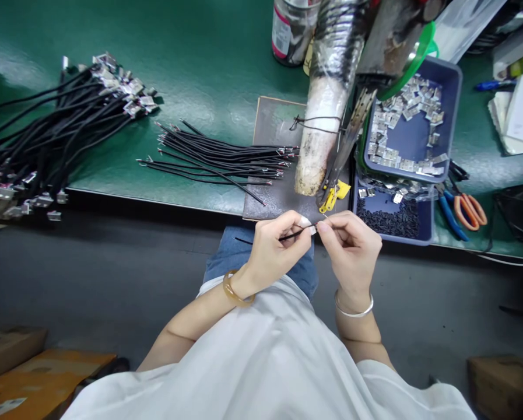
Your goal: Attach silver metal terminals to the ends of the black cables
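Just off the table's front edge, my left hand [278, 248] pinches a thin black cable [290, 235] between thumb and fingers. The cable's tail sticks out to the left, past the palm. A small silvery piece [313, 230], perhaps a metal connector, shows at its right end, between both sets of fingertips. Closed in a pinch, my right hand [351, 245] meets the cable's end there; its fingers hide what they grip. A fine wire tip pokes up beside them. Right above the hands, a yellow clip [332, 196] sits under a wrapped, tapered fixture [325, 128].
Stripped black cables [217, 153] lie partly on a grey board [278, 201]. Cables with metal connectors [81, 108] are heaped at left. Right stand a blue bin [456, 111] of metal shells, a lower bin [427, 224] of small black parts, and orange-handled pliers [469, 210].
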